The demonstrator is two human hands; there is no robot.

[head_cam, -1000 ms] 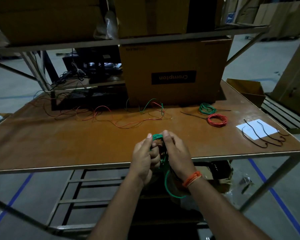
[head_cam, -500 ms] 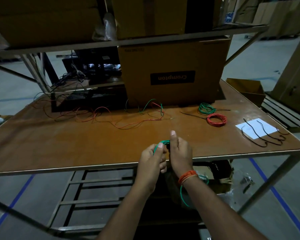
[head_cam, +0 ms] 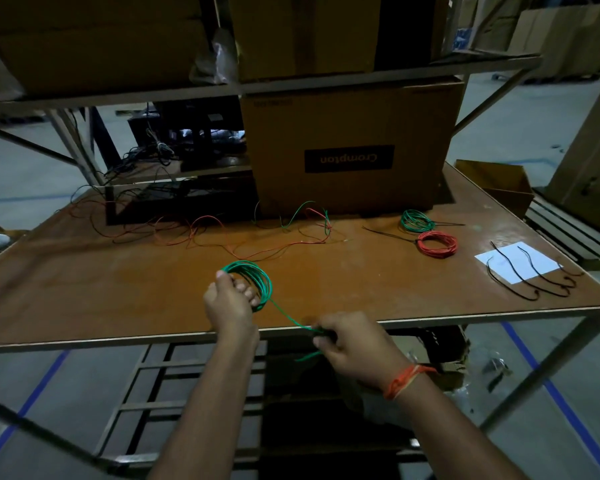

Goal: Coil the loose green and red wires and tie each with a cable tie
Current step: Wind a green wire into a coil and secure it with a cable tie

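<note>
My left hand (head_cam: 230,303) grips a green wire coil (head_cam: 260,280) of several loops just above the table's front edge. The coil's free tail (head_cam: 288,317) runs down and right to my right hand (head_cam: 354,344), which pinches it near its end at the table edge. A tied green coil (head_cam: 415,220) and a tied red coil (head_cam: 437,244) lie at the right rear of the table. Loose red and green wires (head_cam: 257,233) sprawl across the middle rear. Black cable ties (head_cam: 534,275) lie on a white sheet (head_cam: 510,261) at the right.
A large cardboard box (head_cam: 354,147) stands at the back of the brown table (head_cam: 118,289), under a metal shelf holding more boxes. A dark tray (head_cam: 174,202) with black cables sits at the back left. A small open carton (head_cam: 499,183) is off the right rear corner.
My hands were together around the green coil. They have come apart: the left hand has lifted the coil up and left, and the right hand has drawn the tail down to the right.
</note>
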